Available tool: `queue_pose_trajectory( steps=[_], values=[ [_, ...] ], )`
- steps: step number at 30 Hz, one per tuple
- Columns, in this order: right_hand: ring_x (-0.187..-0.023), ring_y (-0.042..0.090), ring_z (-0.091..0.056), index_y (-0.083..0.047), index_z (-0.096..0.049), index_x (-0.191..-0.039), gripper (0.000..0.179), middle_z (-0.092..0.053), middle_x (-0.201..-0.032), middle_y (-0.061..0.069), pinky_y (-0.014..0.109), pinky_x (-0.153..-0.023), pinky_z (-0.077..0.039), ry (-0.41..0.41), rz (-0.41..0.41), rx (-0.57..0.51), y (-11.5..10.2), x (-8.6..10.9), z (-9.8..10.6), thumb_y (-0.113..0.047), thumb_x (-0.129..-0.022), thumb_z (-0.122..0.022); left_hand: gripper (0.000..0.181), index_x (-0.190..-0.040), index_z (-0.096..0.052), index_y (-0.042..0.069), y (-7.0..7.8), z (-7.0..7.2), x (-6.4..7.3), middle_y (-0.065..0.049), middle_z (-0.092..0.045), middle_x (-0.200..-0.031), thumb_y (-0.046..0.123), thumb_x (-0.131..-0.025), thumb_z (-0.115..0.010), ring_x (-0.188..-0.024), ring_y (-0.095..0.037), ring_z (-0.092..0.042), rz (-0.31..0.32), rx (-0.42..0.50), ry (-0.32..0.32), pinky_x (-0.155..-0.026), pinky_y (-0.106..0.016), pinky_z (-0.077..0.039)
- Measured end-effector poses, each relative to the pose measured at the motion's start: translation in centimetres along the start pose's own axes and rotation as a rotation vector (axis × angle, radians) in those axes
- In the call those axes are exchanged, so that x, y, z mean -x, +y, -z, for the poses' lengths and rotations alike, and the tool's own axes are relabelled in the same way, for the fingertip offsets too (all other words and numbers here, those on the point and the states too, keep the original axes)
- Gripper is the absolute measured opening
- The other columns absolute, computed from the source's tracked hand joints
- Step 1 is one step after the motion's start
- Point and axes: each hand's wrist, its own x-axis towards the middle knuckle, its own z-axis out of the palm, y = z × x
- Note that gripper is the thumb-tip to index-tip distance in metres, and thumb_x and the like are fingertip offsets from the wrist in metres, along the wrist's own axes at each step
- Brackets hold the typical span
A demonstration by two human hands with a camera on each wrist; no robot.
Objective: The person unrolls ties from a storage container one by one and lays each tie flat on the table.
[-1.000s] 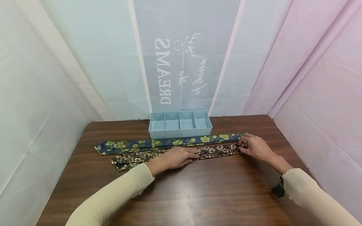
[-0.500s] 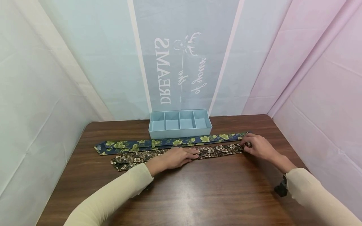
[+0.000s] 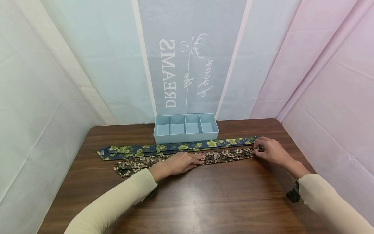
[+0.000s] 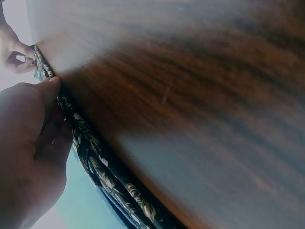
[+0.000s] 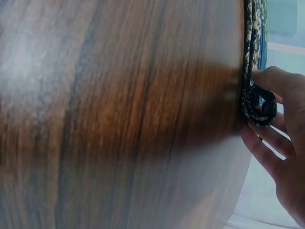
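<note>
A dark necktie with cream flowers point(image 3: 228, 155) lies lengthwise across the table, its pointed wide end at the left. My left hand point(image 3: 182, 162) rests on the middle of this tie, fingers extended over the cloth. At the tie's right end, my right hand point(image 3: 271, 151) holds the narrow end, which is curled into a small loop. The right wrist view shows that loop point(image 5: 259, 106) between the thumb and fingers, standing on its edge at the table. Just behind lies a blue necktie with yellow-green flowers point(image 3: 175, 147), stretched out roughly parallel.
A light blue box point(image 3: 187, 138) with several compartments stands behind the blue tie, near the table's back edge. The brown wooden table point(image 3: 204, 201) extends in front of the ties. Fabric curtains point(image 3: 117, 65) surround the back and sides.
My right hand has shifted slightly to the right along with the tie's curled end. My left hand has stayed in nearly the same place on the tie.
</note>
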Motion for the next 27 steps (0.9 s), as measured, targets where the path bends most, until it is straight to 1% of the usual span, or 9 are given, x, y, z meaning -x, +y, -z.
queue_pose_trajectory(
  steps=[3,6,13,16,19,21,23,25,27],
  values=[
    [-0.067,0.004,-0.051,-0.017,-0.072,-0.088,0.021,-0.069,-0.089,-0.004,0.030,-0.058,-0.044,0.008,0.004,0.006,0.3,0.1,0.1,-0.008,-0.079,-0.089,0.039,-0.149,-0.063,0.019,0.0,0.1,0.1,0.003,-0.047,-0.163,0.017,-0.111,-0.058,-0.150,-0.015,-0.046,0.009,-0.002,-0.011,-0.119,-0.039,-0.042],
    [-0.066,0.007,-0.052,-0.015,-0.071,-0.090,0.021,-0.070,-0.089,-0.003,0.031,-0.058,-0.045,0.009,-0.013,0.003,0.4,0.2,0.3,-0.003,-0.079,-0.085,0.038,-0.149,-0.062,0.019,-0.1,0.1,0.2,0.003,-0.047,-0.163,0.017,-0.111,-0.057,-0.150,-0.015,-0.046,0.009,-0.010,-0.012,-0.118,-0.040,-0.043],
    [-0.076,0.023,-0.074,-0.011,-0.069,-0.089,0.024,-0.072,-0.089,0.003,0.041,-0.062,-0.057,0.021,-0.085,-0.048,0.5,0.6,0.8,0.006,-0.077,-0.082,0.037,-0.147,-0.064,0.020,-0.4,0.2,1.0,0.002,-0.048,-0.162,0.017,-0.111,-0.057,-0.147,-0.019,-0.050,0.004,-0.021,0.003,-0.113,-0.044,-0.049],
    [-0.077,0.026,-0.076,-0.009,-0.070,-0.090,0.024,-0.073,-0.090,0.005,0.042,-0.063,-0.060,0.030,-0.099,-0.072,0.6,0.8,0.8,0.007,-0.078,-0.081,0.038,-0.148,-0.063,0.020,-0.6,0.1,1.3,0.003,-0.047,-0.163,0.016,-0.111,-0.057,-0.147,-0.020,-0.049,0.012,-0.018,-0.002,-0.113,-0.043,-0.050],
    [-0.081,0.029,-0.076,-0.007,-0.074,-0.097,0.025,-0.076,-0.097,0.009,0.043,-0.065,-0.062,0.039,-0.081,-0.092,0.7,0.9,0.7,0.008,-0.079,-0.081,0.038,-0.149,-0.062,0.020,-0.7,0.1,1.6,0.004,-0.046,-0.163,0.017,-0.111,-0.056,-0.148,-0.019,-0.048,0.017,-0.023,-0.008,-0.114,-0.042,-0.048],
    [-0.083,0.027,-0.075,-0.007,-0.077,-0.103,0.028,-0.076,-0.103,0.011,0.041,-0.065,-0.060,0.035,-0.052,-0.101,0.8,1.0,0.7,0.009,-0.080,-0.081,0.038,-0.149,-0.062,0.020,-0.8,0.1,1.8,0.004,-0.046,-0.163,0.017,-0.112,-0.056,-0.149,-0.018,-0.047,0.014,-0.025,-0.008,-0.115,-0.042,-0.048],
    [-0.082,0.024,-0.071,-0.007,-0.080,-0.107,0.031,-0.075,-0.107,0.013,0.036,-0.063,-0.057,0.029,-0.014,-0.105,0.8,1.0,0.7,0.010,-0.081,-0.080,0.038,-0.149,-0.062,0.020,-0.8,0.2,2.1,0.003,-0.047,-0.163,0.017,-0.112,-0.056,-0.149,-0.018,-0.047,0.009,-0.030,-0.006,-0.115,-0.042,-0.047],
    [-0.079,0.019,-0.066,-0.007,-0.082,-0.107,0.031,-0.074,-0.109,0.014,0.030,-0.061,-0.049,0.023,0.013,-0.100,0.8,1.0,0.7,0.011,-0.081,-0.079,0.038,-0.149,-0.062,0.020,-0.9,0.2,2.2,0.003,-0.047,-0.163,0.017,-0.112,-0.055,-0.149,-0.017,-0.046,0.010,-0.022,-0.011,-0.116,-0.042,-0.047],
    [-0.077,0.015,-0.061,-0.007,-0.083,-0.105,0.029,-0.073,-0.109,0.015,0.027,-0.060,-0.043,0.017,0.019,-0.092,0.7,1.0,0.7,0.010,-0.081,-0.079,0.038,-0.149,-0.061,0.020,-1.0,0.3,2.4,0.003,-0.046,-0.164,0.017,-0.112,-0.054,-0.150,-0.017,-0.046,0.011,-0.016,-0.016,-0.117,-0.042,-0.046]
  ],
)
